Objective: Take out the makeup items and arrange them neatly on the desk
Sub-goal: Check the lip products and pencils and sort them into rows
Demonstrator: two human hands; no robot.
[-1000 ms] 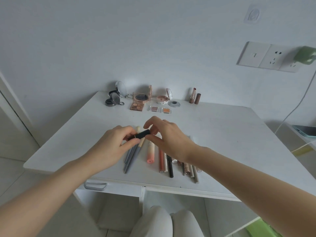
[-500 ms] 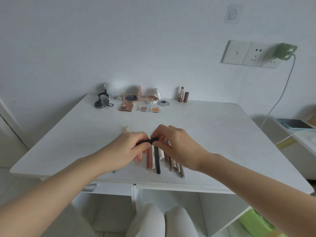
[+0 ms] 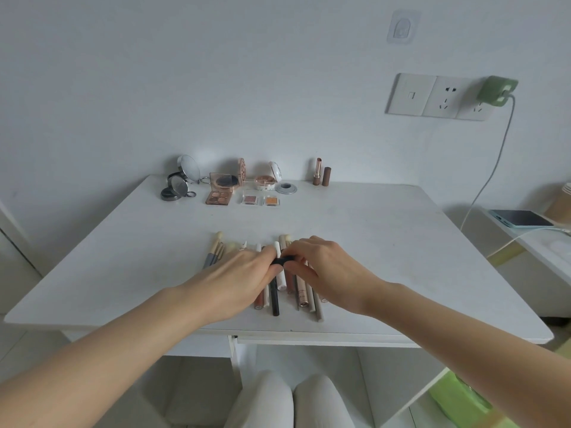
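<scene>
Head view: black tube point(image 3: 282, 261) pinched endwise by left hand point(image 3: 244, 273) and right hand point(image 3: 324, 270) fingers; probably light, stiff, slippery.

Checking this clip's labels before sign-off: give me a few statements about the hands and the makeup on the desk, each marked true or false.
1. Both hands pinch one small black item between them. True: the left hand and the right hand each hold an end.
2. The lipstick at the back of the desk lies flat. False: it stands upright, beside its brown cap.
3. The eyeshadow palette is open. True.
4. The brushes lie at the right end of the front row. False: they lie at its left end.
5. The green charger lies on the desk. False: it is plugged into the wall socket.
</scene>
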